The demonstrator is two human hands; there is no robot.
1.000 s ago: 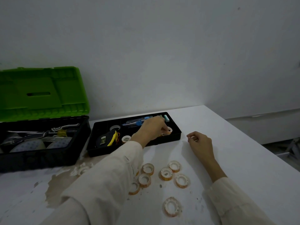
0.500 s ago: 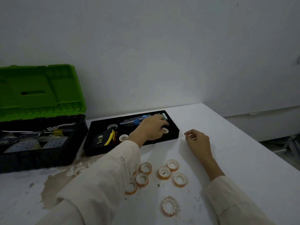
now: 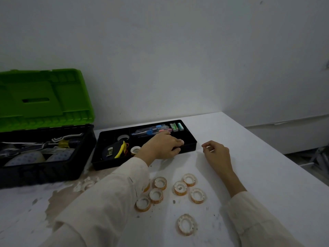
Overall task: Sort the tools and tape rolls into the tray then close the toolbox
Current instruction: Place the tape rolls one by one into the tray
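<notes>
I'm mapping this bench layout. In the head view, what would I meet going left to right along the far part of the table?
toolbox → tape measure → left hand → right hand

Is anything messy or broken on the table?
Yes. The table has a brownish, peeled-looking patch by the toolbox, with white bits strewn on it. Loose tape rolls lie scattered in front of the tray, one off alone nearer the front.
</notes>
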